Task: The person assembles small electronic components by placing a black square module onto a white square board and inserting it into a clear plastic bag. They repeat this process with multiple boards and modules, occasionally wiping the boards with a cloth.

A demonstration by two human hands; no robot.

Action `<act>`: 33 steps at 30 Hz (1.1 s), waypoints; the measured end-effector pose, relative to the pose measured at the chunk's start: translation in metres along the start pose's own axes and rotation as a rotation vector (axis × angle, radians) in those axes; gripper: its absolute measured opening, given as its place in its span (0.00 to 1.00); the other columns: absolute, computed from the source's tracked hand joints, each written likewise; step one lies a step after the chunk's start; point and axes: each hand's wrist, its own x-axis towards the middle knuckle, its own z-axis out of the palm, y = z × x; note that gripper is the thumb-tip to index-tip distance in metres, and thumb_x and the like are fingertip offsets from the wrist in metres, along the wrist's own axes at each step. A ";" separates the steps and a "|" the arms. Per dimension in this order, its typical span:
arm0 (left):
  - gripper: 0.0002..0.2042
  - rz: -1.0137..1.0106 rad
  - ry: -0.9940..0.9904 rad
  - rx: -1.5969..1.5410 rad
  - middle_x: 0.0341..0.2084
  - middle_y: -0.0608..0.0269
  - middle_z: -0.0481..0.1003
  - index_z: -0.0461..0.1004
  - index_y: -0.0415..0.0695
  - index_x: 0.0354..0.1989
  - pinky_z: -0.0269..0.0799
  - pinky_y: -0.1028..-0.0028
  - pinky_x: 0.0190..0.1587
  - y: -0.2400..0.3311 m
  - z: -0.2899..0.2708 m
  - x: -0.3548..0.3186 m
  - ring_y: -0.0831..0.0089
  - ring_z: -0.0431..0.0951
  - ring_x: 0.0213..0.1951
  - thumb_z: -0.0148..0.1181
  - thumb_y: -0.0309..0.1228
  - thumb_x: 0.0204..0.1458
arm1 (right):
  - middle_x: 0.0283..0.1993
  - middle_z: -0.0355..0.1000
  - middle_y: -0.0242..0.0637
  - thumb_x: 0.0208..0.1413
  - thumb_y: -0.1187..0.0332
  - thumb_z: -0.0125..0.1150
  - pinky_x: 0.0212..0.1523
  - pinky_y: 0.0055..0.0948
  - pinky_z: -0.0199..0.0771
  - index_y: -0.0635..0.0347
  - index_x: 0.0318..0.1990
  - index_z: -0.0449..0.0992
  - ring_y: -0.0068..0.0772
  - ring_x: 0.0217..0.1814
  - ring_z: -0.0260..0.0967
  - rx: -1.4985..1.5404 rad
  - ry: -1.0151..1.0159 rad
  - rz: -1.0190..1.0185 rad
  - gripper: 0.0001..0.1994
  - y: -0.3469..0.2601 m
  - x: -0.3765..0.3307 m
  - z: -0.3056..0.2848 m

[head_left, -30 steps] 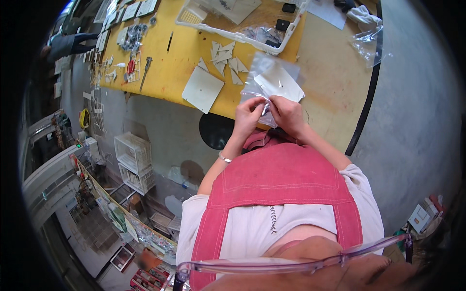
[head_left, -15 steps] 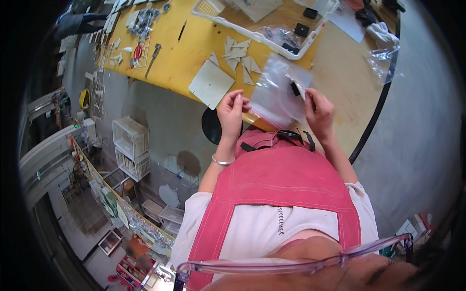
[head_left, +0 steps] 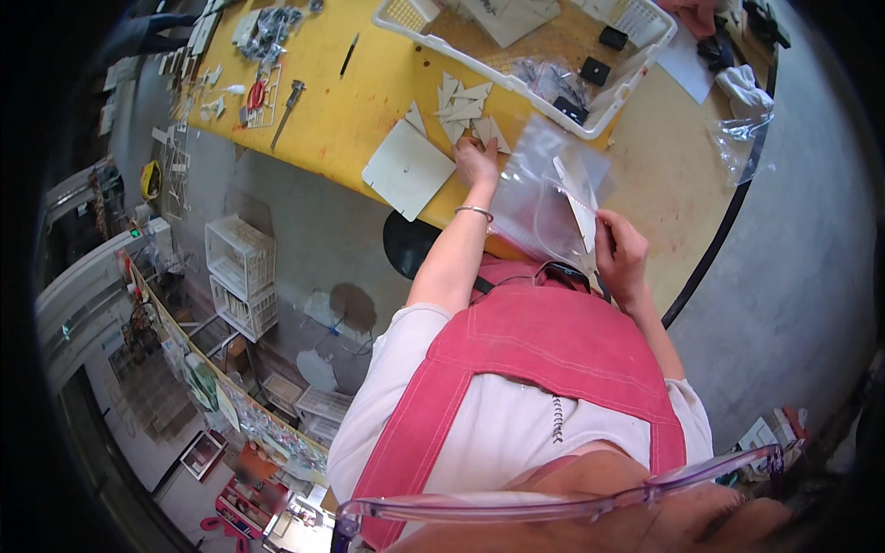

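Observation:
My right hand (head_left: 623, 251) pinches the edge of a thin white flat piece (head_left: 579, 205), which stands tilted over a clear plastic bag (head_left: 530, 189). The bag lies at the table's near edge, with a pinkish strip along its near end. My left hand (head_left: 477, 163), a bangle on its wrist, reaches over the table to a loose pile of white triangular pieces (head_left: 454, 103). Its thumb and fingers look apart at the near side of the pile; the fingertips are partly hidden. A white square plate (head_left: 408, 171) lies just left of this hand.
A white plastic basket (head_left: 516, 81) with black square parts and bags stands at the back. On the yellow table (head_left: 318, 111) lie a caliper-like tool (head_left: 289, 112), a black pen (head_left: 349, 53) and red-handled cutters (head_left: 256, 93). A black round stool (head_left: 408, 244) is below the edge.
My left hand has moved forward from beside the bag to the triangular pieces. My right hand has come slightly nearer with the white piece, now turned more upright. The view has shifted a little.

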 end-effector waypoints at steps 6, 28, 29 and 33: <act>0.19 -0.108 -0.171 -0.150 0.28 0.53 0.78 0.74 0.39 0.35 0.74 0.60 0.38 -0.008 -0.017 0.000 0.56 0.79 0.34 0.74 0.40 0.44 | 0.30 0.74 0.47 0.53 0.81 0.61 0.29 0.35 0.72 0.65 0.38 0.77 0.46 0.27 0.74 0.001 0.000 0.030 0.06 0.000 0.002 0.003; 0.09 -0.049 -0.367 -0.781 0.27 0.67 0.74 0.69 0.39 0.43 0.64 0.79 0.23 -0.048 -0.085 -0.060 0.84 0.68 0.23 0.60 0.26 0.58 | 0.28 0.74 0.43 0.53 0.76 0.63 0.27 0.36 0.74 0.63 0.39 0.76 0.43 0.27 0.75 0.037 -0.036 -0.154 0.06 -0.004 -0.020 0.023; 0.07 -0.161 -0.440 -0.775 0.27 0.67 0.74 0.68 0.38 0.43 0.62 0.81 0.21 -0.016 -0.123 -0.077 0.85 0.66 0.21 0.57 0.25 0.60 | 0.28 0.74 0.43 0.53 0.76 0.63 0.27 0.36 0.74 0.63 0.38 0.76 0.43 0.27 0.75 0.031 -0.026 -0.151 0.06 -0.004 -0.021 0.026; 0.13 -0.168 -0.753 -0.758 0.28 0.66 0.75 0.68 0.37 0.51 0.60 0.83 0.19 0.019 -0.208 -0.136 0.86 0.67 0.20 0.57 0.24 0.59 | 0.24 0.72 0.41 0.54 0.74 0.62 0.25 0.37 0.73 0.61 0.35 0.75 0.42 0.24 0.73 0.008 -0.005 -0.184 0.03 -0.004 -0.025 0.040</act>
